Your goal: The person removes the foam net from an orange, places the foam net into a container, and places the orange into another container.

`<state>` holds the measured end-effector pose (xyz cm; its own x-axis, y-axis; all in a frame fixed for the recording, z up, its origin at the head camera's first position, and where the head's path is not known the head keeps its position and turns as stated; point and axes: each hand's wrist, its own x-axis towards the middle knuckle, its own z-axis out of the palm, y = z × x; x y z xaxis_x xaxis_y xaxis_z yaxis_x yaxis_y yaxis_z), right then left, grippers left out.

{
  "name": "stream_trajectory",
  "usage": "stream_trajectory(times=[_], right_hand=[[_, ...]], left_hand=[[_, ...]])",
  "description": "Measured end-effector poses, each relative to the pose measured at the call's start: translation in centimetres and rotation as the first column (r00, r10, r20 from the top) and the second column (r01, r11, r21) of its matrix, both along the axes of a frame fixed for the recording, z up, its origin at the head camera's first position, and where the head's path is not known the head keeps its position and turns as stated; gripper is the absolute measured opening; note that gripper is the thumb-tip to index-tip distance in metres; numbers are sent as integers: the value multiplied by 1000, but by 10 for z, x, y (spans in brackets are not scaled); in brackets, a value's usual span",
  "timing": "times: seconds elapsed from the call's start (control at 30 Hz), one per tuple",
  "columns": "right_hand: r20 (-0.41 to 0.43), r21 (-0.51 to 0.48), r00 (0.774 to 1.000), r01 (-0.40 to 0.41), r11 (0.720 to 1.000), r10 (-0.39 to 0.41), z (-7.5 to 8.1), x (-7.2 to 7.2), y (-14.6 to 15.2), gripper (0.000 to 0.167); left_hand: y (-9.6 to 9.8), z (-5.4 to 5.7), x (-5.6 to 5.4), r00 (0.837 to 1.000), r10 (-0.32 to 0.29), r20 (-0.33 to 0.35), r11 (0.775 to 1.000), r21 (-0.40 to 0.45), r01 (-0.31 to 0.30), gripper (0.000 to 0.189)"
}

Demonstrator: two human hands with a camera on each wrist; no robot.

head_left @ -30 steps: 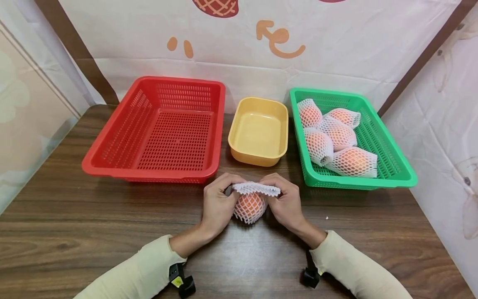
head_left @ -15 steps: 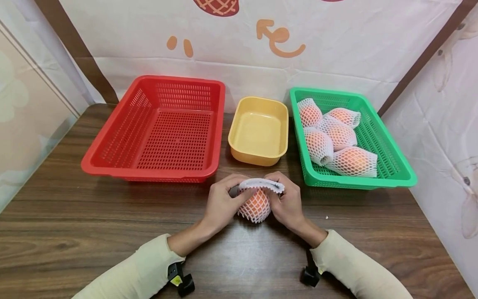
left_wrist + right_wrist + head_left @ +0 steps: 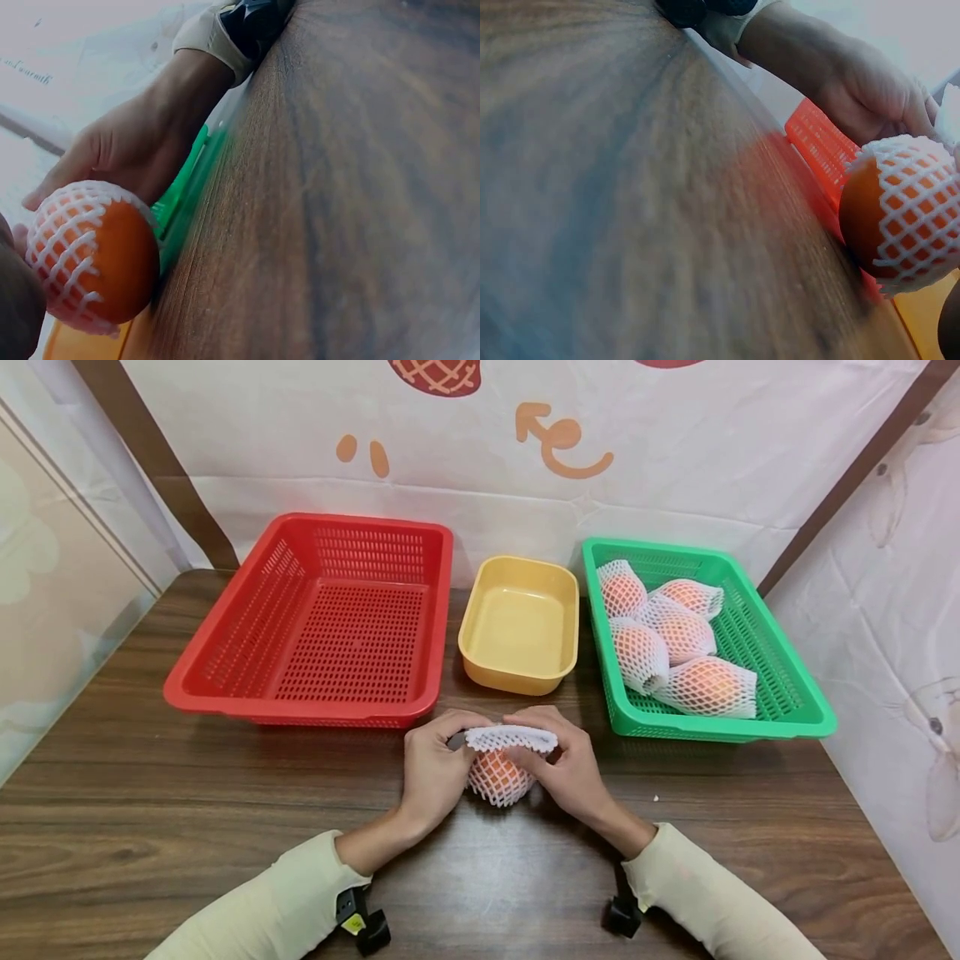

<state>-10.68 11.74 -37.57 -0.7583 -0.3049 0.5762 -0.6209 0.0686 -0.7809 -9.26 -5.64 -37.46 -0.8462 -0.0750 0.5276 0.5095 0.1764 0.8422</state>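
An orange (image 3: pixel 129 259) in a white foam net sleeve (image 3: pixel 512 738) is held between both hands, low over the table in front of the yellow tub. The net covers much of the fruit, and bare skin shows on its underside in both wrist views. My left hand (image 3: pixel 437 770) pinches the left end of the sleeve's gathered upper edge. From the other side, my right hand (image 3: pixel 572 767) pinches the sleeve, its thumb lying across the front of the net. Most fingertips are hidden behind the sleeve.
A red basket (image 3: pixel 300 708) with nothing in it stands back left, and a yellow tub (image 3: pixel 519 681) is in the middle. The green basket (image 3: pixel 780 727) at right holds several net-wrapped fruits (image 3: pixel 678 631). A tiny white scrap (image 3: pixel 656 798) lies on the wooden table (image 3: pixel 187 810).
The orange and sleeve shift right, then back left. The left thumb, across the front half a second ago, has drawn back; the right thumb now reaches over the net.
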Motion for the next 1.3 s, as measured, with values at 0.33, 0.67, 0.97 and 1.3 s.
stream_trajectory(times=[0.33,0.67,0.97,1.3], right_hand=[[-137,-110,989,36,993,-51,0,0,-4,21],[-168,-71,965,190,979,-199,-8,-3,-6,21],[-158,-43,966,198,979,-203,-27,-13,3,19],[20,-27,1000,17,999,-16,-8,-5,3,32]], left_hand=[[2,9,6,996,-57,-66,997,51,61,33],[0,-6,-1,986,-116,118,988,-84,126,28],[0,-4,-6,985,-98,146,985,-129,117,12],[-2,-13,-7,1000,26,7,999,-33,-26,28]])
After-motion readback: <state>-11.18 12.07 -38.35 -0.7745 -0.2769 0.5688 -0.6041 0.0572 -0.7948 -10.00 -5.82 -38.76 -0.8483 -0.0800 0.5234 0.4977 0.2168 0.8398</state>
